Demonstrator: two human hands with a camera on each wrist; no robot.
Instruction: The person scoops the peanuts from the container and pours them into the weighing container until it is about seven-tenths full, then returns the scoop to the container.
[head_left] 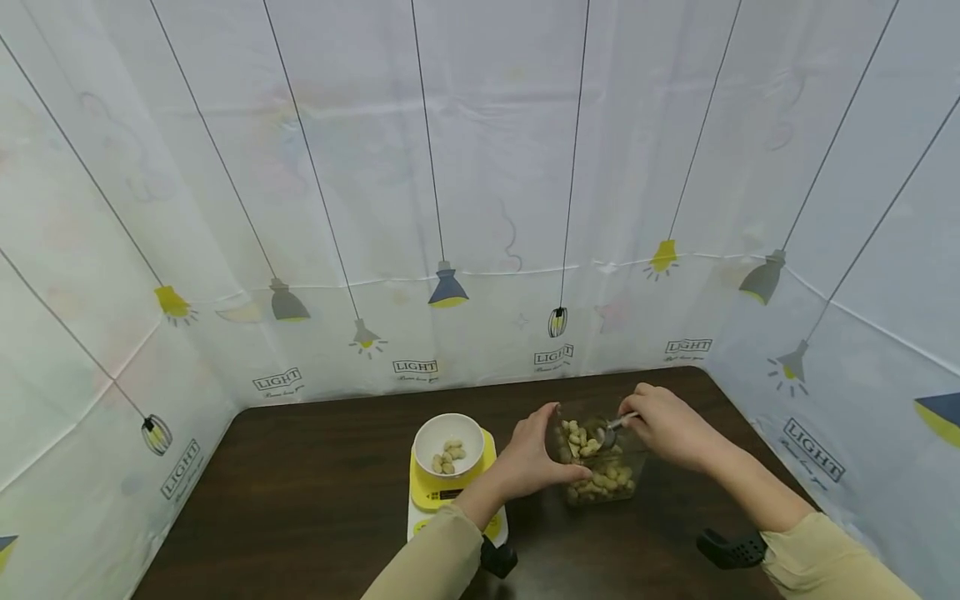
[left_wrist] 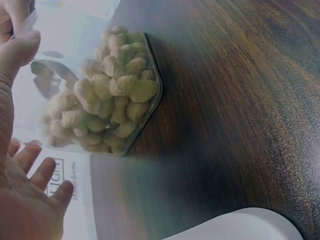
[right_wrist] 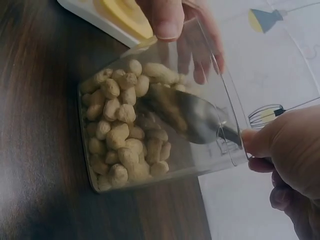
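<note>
A clear square container [right_wrist: 200, 160] of unshelled peanuts [right_wrist: 117, 135] stands on the table, in front of me and to the right. My left hand [head_left: 534, 457] holds it at its left side, thumb on the near wall and fingers round the far side. My right hand [head_left: 670, 425] grips the handle of a metal scoop [right_wrist: 192, 117] at the container's upper rim. The scoop's bowl is down inside, its tip among the peanuts. Left of the container, a white bowl [head_left: 426, 432] with several peanuts [head_left: 448, 457] sits on a yellow and white kitchen scale [head_left: 427, 493].
The dark wooden table [head_left: 315, 492] ends at a white curtain [head_left: 487, 183] printed with lamps, which also hangs along both sides. My left forearm [head_left: 442, 554] passes over the near part of the scale. Black wrist straps show at both sleeves.
</note>
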